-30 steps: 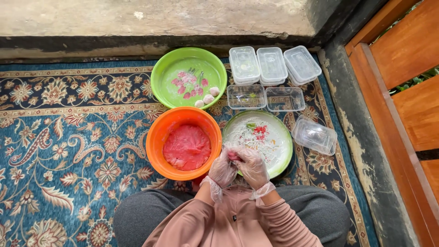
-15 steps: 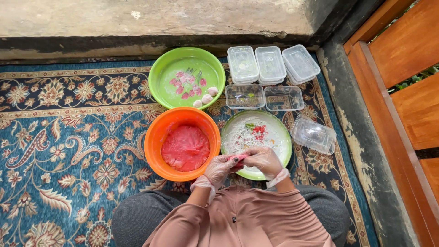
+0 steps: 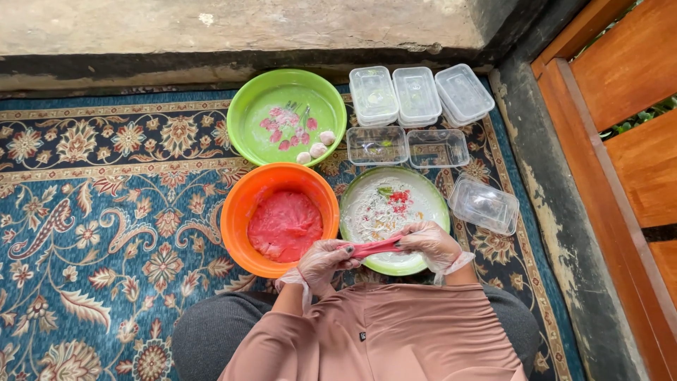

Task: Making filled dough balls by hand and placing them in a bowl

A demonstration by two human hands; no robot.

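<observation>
Stretching one strip of pink dough (image 3: 376, 247) between both gloved hands, just above the near rim of the green-rimmed plate (image 3: 437, 204). Left hand (image 3: 323, 259) pinches the strip's left end, fingers curled together; right hand (image 3: 429, 242) pinches the right end, fingers pressed close. One orange bowl (image 3: 236, 212) sits left of the plate, holding one big pink dough mass (image 3: 285, 224). One green bowl (image 3: 247, 113) behind it holds three pale dough balls (image 3: 317, 149). Clear plastic containers: three lidded stacks (image 3: 416, 95) at the back, two open ones (image 3: 407, 147) in front of them, one more (image 3: 484, 204) right of the plate. Everything rests on one patterned blue rug (image 3: 106, 212).
</observation>
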